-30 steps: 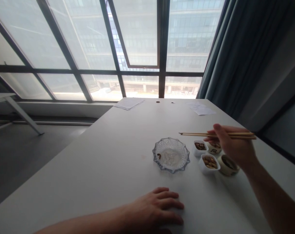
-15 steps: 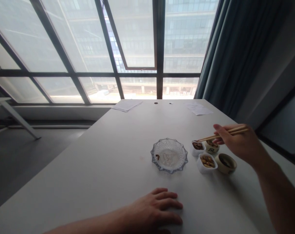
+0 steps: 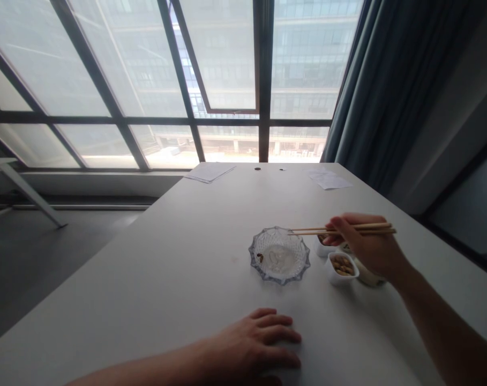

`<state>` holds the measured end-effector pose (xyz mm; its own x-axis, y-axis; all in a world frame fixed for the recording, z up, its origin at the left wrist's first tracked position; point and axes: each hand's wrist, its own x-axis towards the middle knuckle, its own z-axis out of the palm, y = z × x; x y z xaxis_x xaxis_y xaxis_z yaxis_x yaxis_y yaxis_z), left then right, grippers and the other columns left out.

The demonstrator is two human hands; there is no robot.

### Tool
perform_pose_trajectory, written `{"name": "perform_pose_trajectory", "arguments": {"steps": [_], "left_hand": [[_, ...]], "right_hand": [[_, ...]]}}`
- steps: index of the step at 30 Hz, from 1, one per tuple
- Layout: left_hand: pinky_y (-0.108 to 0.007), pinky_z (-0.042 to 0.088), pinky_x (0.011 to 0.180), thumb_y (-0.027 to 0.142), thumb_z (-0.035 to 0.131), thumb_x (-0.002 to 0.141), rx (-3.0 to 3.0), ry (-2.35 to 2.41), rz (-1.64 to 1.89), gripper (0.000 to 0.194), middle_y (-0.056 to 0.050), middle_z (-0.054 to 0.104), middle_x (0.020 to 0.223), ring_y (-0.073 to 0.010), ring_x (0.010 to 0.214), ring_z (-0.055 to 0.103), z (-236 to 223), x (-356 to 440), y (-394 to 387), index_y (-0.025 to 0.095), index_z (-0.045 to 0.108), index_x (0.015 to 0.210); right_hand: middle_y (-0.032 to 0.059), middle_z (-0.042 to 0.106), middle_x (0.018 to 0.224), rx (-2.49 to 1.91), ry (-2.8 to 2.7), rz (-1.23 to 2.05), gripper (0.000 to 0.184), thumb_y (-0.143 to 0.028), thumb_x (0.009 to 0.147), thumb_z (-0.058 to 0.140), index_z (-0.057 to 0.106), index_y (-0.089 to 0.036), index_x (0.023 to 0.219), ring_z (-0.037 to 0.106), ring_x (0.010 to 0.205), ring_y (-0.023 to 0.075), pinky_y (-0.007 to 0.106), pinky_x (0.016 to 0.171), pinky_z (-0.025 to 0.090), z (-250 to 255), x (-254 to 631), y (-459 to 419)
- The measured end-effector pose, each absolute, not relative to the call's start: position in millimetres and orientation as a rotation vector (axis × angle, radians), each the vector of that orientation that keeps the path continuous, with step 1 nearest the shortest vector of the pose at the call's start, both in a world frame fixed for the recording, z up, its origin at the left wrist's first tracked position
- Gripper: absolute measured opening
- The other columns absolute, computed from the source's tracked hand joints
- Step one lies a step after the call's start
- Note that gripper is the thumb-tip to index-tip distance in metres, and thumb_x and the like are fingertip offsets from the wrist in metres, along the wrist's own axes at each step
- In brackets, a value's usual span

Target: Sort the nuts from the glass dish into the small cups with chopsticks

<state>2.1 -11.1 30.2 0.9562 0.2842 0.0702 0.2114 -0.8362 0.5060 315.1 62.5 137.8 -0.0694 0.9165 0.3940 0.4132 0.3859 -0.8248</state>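
My right hand grips a pair of wooden chopsticks. Their tips, slightly apart, reach over the back right of a scalloped glass bowl; I cannot make out anything between them. Inside the bowl lies a small dark piece, toward its left side. Under and beside the right hand stand two small white cups, the nearer cup holding brown pieces and the farther cup partly covered by fingers. Two beige cups are mostly hidden behind that hand. My left hand rests flat on the table, fingers spread, holding nothing.
The white table runs toward the windows. Paper sheets lie at its far left, and more paper at the far right. A dark curtain hangs beyond the right edge.
My right hand has moved left with the chopsticks, their tips passing from the farther white cup to above the glass bowl. My left hand has stayed in place.
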Motion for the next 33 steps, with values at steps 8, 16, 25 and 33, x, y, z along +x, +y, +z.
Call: {"name": "perform_pose_trajectory", "arguments": {"steps": [8, 16, 25, 33], "left_hand": [[-0.047, 0.029, 0.132, 0.039, 0.067, 0.101, 2.622, 0.326, 0.229, 0.046, -0.009, 0.058, 0.158, -0.0315, 0.153, 0.047, 25, 2, -10, 0.028, 0.058, 0.145], [-0.046, 0.028, 0.132, 0.041, 0.064, 0.103, 2.654, 0.328, 0.216, 0.043, -0.008, 0.058, 0.158, -0.0308, 0.152, 0.048, 26, 3, -10, 0.028, 0.059, 0.144], [-0.045, 0.027, 0.132, 0.038, 0.068, 0.100, 2.653, 0.321, 0.240, 0.046, -0.008, 0.058, 0.158, -0.0307, 0.152, 0.048, 25, 3, -11, 0.027, 0.058, 0.143], [-0.046, 0.028, 0.132, 0.038, 0.067, 0.100, 2.657, 0.330, 0.225, 0.045, -0.008, 0.058, 0.159, -0.0306, 0.153, 0.048, 25, 4, -11, 0.027, 0.059, 0.143]], "right_hand": [[0.0044, 0.077, 0.071, -0.951, -1.940, 0.747, 0.043, -0.048, 0.106, 0.063, 0.077, -0.020, 0.076, 0.071, 0.064, 0.0173, 0.028, 0.063, 0.054, 100, 261, 61], [0.0064, 0.079, 0.074, -0.952, -1.907, 0.832, 0.050, -0.055, 0.106, 0.060, 0.077, -0.020, 0.075, 0.073, 0.067, 0.0192, 0.028, 0.064, 0.056, 73, 261, 73], [0.0083, 0.080, 0.076, -0.968, -1.773, 0.869, 0.050, -0.058, 0.105, 0.060, 0.078, -0.022, 0.074, 0.076, 0.068, 0.0222, 0.032, 0.065, 0.060, 58, 257, 72], [0.0043, 0.072, 0.062, -0.991, -1.672, 0.800, 0.057, -0.066, 0.104, 0.056, 0.075, -0.022, 0.074, 0.060, 0.048, 0.0153, 0.027, 0.049, 0.047, 54, 251, 74]]}}
